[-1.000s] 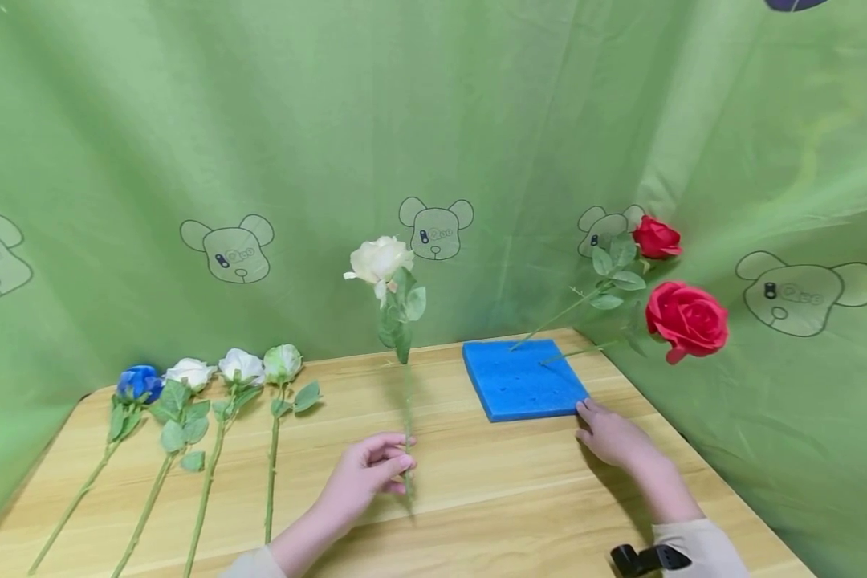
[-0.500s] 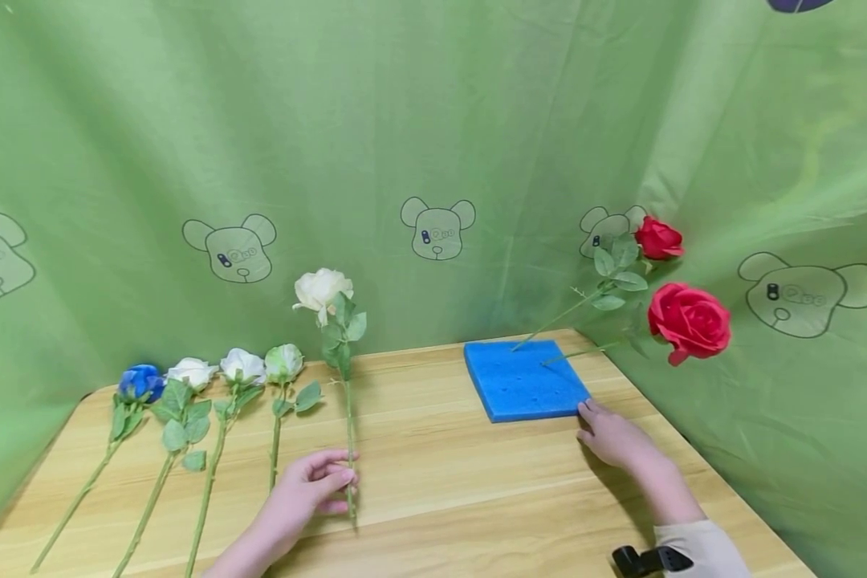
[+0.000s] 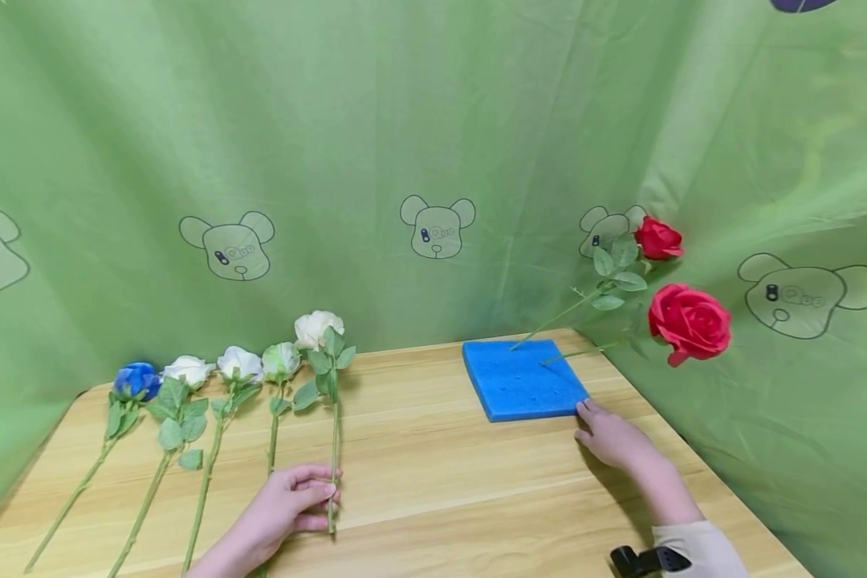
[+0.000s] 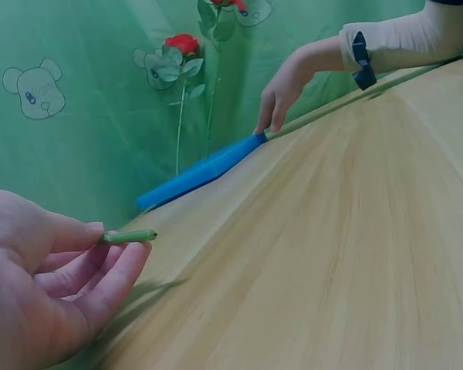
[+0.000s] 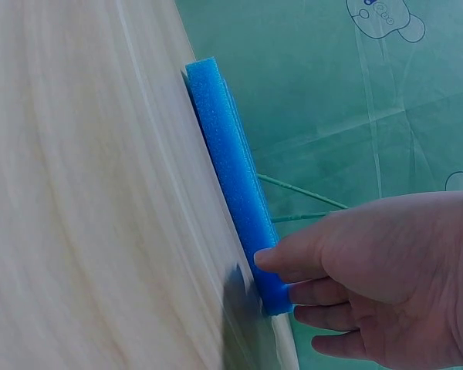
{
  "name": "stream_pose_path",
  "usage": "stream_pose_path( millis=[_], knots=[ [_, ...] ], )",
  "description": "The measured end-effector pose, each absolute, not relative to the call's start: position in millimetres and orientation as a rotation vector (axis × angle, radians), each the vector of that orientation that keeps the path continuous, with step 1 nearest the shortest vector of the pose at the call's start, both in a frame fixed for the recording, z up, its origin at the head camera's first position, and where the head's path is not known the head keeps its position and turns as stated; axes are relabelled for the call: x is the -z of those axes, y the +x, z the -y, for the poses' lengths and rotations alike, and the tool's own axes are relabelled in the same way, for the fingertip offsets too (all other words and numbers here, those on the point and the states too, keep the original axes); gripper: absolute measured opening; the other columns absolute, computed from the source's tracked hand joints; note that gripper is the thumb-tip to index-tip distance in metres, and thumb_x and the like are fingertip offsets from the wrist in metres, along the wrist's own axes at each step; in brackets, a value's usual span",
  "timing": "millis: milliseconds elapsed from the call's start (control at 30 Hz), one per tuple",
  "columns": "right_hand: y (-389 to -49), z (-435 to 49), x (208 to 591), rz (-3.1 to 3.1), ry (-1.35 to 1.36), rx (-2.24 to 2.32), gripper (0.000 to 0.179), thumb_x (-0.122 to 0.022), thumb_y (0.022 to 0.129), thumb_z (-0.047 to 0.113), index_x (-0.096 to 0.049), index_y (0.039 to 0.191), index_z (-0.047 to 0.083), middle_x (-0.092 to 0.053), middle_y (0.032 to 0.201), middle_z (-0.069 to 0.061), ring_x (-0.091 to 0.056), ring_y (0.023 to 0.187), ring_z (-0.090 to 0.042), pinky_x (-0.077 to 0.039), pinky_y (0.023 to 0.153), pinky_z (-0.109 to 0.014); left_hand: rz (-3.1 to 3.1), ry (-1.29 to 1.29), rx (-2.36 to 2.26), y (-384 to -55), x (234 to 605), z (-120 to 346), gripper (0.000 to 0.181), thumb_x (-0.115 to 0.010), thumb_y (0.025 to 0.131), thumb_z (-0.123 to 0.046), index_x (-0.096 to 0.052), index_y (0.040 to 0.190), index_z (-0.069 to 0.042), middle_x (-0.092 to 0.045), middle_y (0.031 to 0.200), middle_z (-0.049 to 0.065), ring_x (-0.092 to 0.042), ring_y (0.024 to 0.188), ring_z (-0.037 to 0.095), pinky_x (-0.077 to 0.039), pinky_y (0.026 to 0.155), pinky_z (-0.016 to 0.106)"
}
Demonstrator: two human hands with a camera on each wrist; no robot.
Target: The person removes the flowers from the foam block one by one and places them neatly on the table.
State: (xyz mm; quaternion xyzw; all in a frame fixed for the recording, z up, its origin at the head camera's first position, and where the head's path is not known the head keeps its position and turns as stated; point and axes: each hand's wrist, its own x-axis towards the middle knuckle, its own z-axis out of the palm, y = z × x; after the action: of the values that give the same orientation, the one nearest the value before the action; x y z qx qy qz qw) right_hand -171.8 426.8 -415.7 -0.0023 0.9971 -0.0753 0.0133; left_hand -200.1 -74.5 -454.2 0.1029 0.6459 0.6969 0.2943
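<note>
My left hand (image 3: 285,506) pinches the lower stem of a cream-white rose (image 3: 319,329) between thumb and fingers. In the left wrist view the cut end of its green stem (image 4: 131,237) sticks out past the fingertips. The bloom stands beside the green-tinged white rose (image 3: 281,361), low over the table. My right hand (image 3: 616,436) holds the near right corner of a blue foam block (image 3: 523,393), thumb on the front side and fingers around the corner in the right wrist view. Two red roses (image 3: 689,323) stand tilted in the foam, leaning right.
Lying left on the wooden table (image 3: 433,498) are a blue rose (image 3: 137,381) and two white roses (image 3: 241,364), stems toward me. A green curtain (image 3: 347,160) with bear prints closes off the back and right side. Small holes dot the foam's top.
My left hand has carried the cream-white rose left and lowered its bloom toward the table, next to the row of roses. The right hand has stayed at the foam's corner.
</note>
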Motion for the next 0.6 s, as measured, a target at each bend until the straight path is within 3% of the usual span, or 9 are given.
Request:
stream_pose_path(
  millis=[600],
  knots=[
    [-170.1,-424.3,413.2,-3.116,-0.012,0.23,0.052,-0.057,0.095,0.015,-0.045,0.135,-0.016,-0.04,0.141,-0.04,-0.042,0.128,-0.055,-0.038,0.107,-0.062,-1.689,0.261,-1.817,-206.9,458.6,85.2,0.053,-0.057,0.096,-0.012,-0.038,0.136,0.018,-0.07,0.101,0.007,-0.067,0.085,0.012,-0.061,0.074,0.026]
  ],
)
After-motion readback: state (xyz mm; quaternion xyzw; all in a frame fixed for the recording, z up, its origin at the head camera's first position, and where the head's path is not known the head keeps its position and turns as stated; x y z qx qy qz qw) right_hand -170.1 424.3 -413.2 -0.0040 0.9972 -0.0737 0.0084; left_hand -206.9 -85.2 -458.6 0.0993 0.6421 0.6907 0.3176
